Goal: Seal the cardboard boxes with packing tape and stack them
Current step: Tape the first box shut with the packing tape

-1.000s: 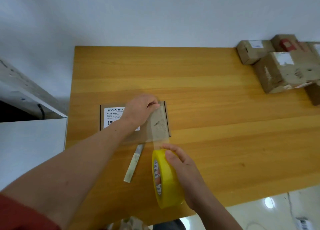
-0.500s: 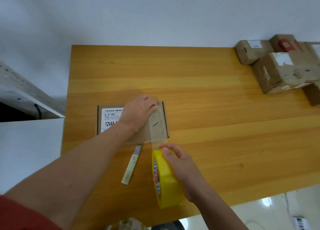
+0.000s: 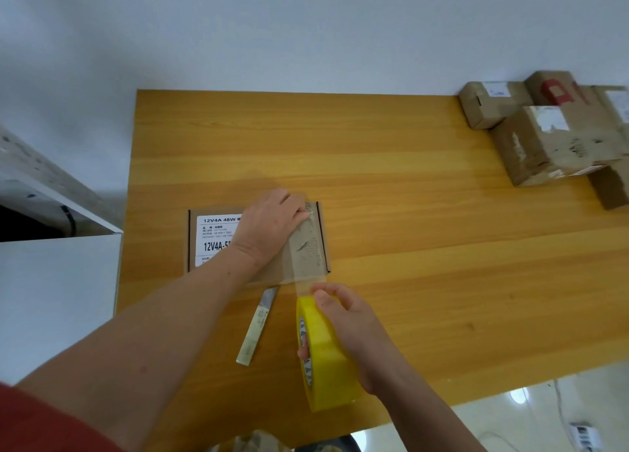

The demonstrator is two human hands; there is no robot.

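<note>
At frame centre my left hand [image 3: 272, 223] lies flat, pinning clear tape on the light, stiff flat box [image 3: 218, 240], while my right hand [image 3: 350, 329] grips the tape roll [image 3: 323, 353] by its rim, keeping the clingy strip taut.

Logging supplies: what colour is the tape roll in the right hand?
Yellow: the tape roll shows clearest in the head view.

Bright, even, soft-shadowed light; wide-angle bending at edges; floor glare lower right.
</note>
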